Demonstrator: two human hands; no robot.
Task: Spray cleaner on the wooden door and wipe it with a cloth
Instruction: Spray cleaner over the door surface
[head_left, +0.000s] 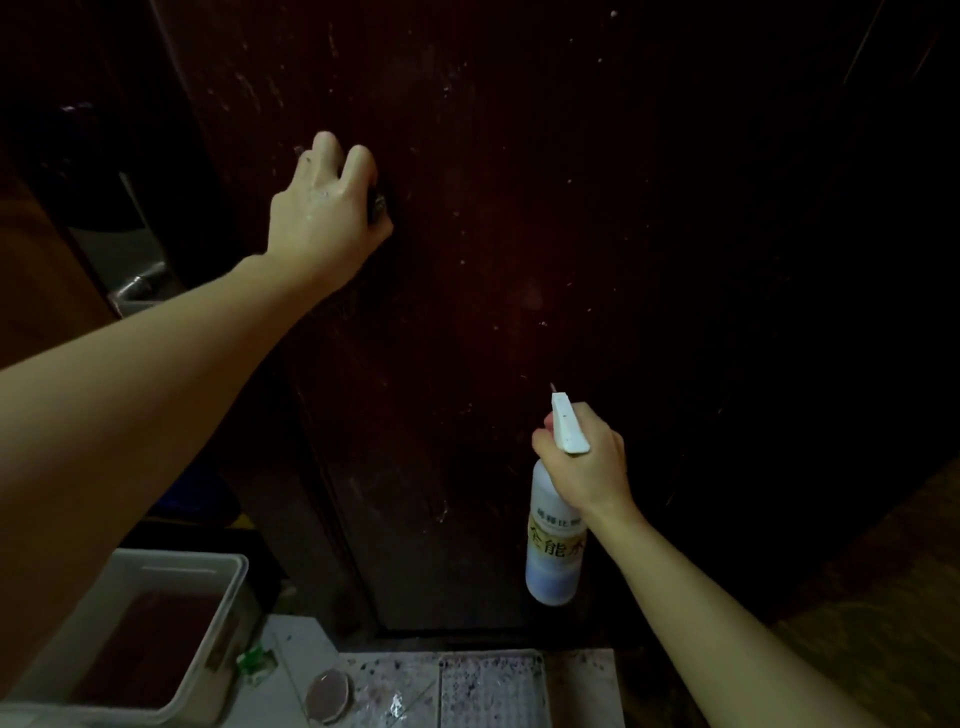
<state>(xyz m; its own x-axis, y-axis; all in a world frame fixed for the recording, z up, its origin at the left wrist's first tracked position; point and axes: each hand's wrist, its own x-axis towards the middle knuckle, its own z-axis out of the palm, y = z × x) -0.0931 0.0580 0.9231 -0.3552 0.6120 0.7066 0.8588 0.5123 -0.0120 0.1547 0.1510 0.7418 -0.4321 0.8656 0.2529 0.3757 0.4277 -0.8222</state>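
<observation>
While the left hand (324, 208) is up on the door, here is how it stands.
Left fingers (358, 158): curled over something small and dark, pressed against the wooden door (519, 208); likely the cloth (377, 205), only a sliver shows by the palm.
Right fingers: wrapped round the neck of the spray bottle (553, 535), right hand (584, 457) gripping just under the white trigger head, nozzle aimed at the door, bottle hanging low and near the panel.
Door surface: dark reddish wood, flecked with pale specks and scratches, a dull smear near the middle.
Room: very dim; a metal handle (137, 286) at the left edge, worn tiled floor (493, 686) at the foot of the door.
Floor items: a white plastic tub (228, 592) holding reddish liquid at lower left; a small round lid (327, 693) beside it.
Label: Chinese characters on a yellow band, "全能" readable, the rest blocked by the wrist.
Hard to make out: the door's right side sinks into shadow.
</observation>
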